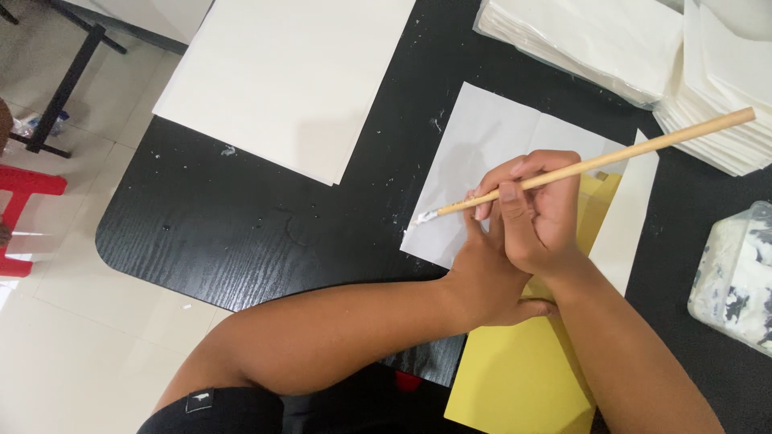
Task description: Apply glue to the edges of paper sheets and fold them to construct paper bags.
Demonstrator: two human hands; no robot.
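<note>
Right hand (pixel 539 217) has its fingers closed round a brush (pixel 595 163), tip on the white sheet (pixel 482 137) mid-counter (pixel 241 217). Left hand (pixel 490 277) lies flat, fingers spread, pressing that sheet beside yellow paper (pixel 523 378).

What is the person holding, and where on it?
The right hand holds a wooden brush near its white tip. The left hand presses flat on the paper.

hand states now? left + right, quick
Left hand: open, flat, pressing on the white sheet and yellow sheet.
Right hand: closed on the wooden stick, its white-coated tip on the white sheet's edge.
</note>
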